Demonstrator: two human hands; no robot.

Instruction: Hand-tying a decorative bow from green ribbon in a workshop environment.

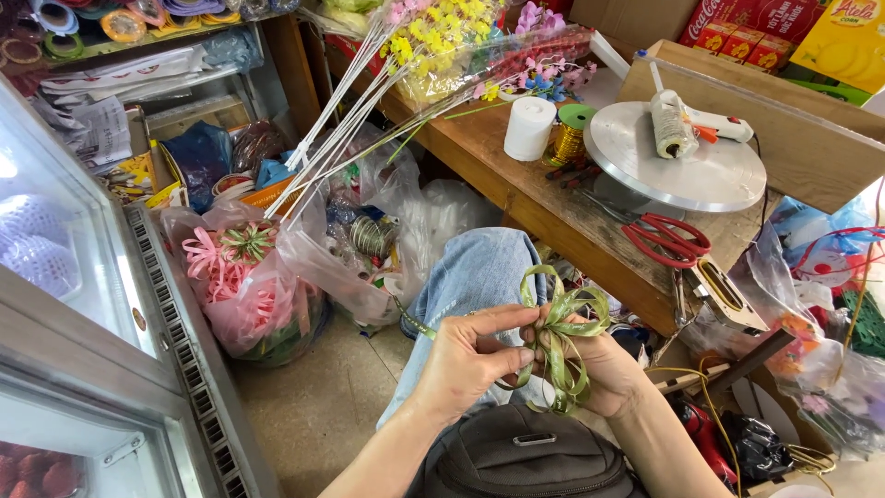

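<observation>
- Nearest the camera, just below the grip, a dark grey bag (525, 461) sits in the person's lap.
- The left hand (466, 360) pinches the middle of a green ribbon bow (558, 334) between thumb and fingertips; a ribbon tail runs left from the pinch.
- The right hand (599, 369) is clenched round the same bow from behind, loops fanning above and below its fingers.
- Right behind the grip a knee in light blue jeans (475, 272) rises.
- Left of the grip, on the floor, a clear bag of pink ribbon bows (235, 277) leans on a glass-fronted cooler (83, 277).
- Above and right of the grip, on a wooden bench (516, 175), lie red-handled scissors (668, 240).
- Farther up, a round metal turntable (682, 161) carries a spool of twine (671, 124) and a glue gun (724, 124).
- Left of it stand a white tape roll (529, 127) and a gold wire spool (570, 134).
- Farthest, artificial flower stems (433, 46) on white stalks slant over the bench.
</observation>
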